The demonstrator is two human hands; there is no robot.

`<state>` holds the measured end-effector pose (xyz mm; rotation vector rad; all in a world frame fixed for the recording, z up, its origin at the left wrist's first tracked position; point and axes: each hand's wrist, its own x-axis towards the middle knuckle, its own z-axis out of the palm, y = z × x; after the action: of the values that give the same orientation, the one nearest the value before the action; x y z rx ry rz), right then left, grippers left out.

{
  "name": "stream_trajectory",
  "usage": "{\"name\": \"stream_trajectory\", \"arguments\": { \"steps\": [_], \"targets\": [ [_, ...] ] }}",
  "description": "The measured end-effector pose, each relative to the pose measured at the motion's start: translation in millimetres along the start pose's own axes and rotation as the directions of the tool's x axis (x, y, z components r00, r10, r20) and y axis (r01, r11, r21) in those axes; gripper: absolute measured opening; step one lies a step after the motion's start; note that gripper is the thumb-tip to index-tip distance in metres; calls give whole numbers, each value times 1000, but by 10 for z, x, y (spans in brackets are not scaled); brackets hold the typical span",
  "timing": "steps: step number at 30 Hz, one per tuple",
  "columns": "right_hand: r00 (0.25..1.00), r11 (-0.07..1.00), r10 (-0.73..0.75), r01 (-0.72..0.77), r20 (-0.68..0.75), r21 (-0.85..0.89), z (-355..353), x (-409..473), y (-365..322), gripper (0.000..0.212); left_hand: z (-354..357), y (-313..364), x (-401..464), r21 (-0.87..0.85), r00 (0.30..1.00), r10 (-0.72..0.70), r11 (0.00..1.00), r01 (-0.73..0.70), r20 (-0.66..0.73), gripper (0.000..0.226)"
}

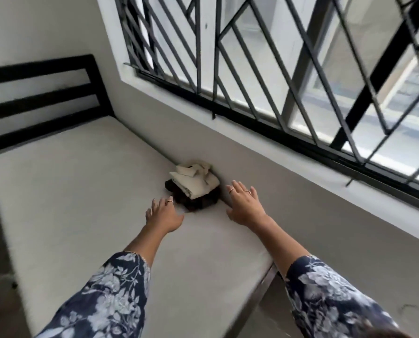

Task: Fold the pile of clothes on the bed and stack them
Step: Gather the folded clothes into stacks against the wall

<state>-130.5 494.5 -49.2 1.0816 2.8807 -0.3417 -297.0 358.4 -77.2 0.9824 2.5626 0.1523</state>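
A small stack of folded clothes (pixel 193 183) sits on the bed's bare mattress (pixel 81 191), pushed against the wall. Cream pieces lie on top of a dark brown garment (pixel 198 203). My left hand (pixel 163 214) hovers just in front of the stack's left side, fingers spread and straight, holding nothing. My right hand (pixel 244 203) is stretched out to the right of the stack, near the wall, also flat with fingers spread. Neither hand touches the clothes as far as I can tell.
A grey wall (pixel 276 203) runs along the far side of the bed under a barred window (pixel 276 69). A black slatted headboard (pixel 40 98) stands at the left end. The metal bed frame's corner (pixel 264 286) shows at the lower right.
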Motion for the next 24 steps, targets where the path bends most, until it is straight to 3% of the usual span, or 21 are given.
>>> {"name": "stream_trajectory", "arguments": {
  "steps": [10,15,19,24],
  "targets": [
    [990,988,-141,142,19,-60,669,1172,224,79,429,-99,975,-114,991,-117,986,124,69,72],
    [964,959,-262,266,49,-100,1386,1933,472,80,971,-109,1767,-236,975,-202,947,219,94,68],
    [938,928,-340,346,65,-137,2088,2485,663,92,1603,-174,2411,-416,945,-300,849,326,129,61],
    [942,928,-333,333,28,-168,2808,2992,827,113,2294,-204,2971,-607,897,-400,670,426,188,51]
  ]
}}
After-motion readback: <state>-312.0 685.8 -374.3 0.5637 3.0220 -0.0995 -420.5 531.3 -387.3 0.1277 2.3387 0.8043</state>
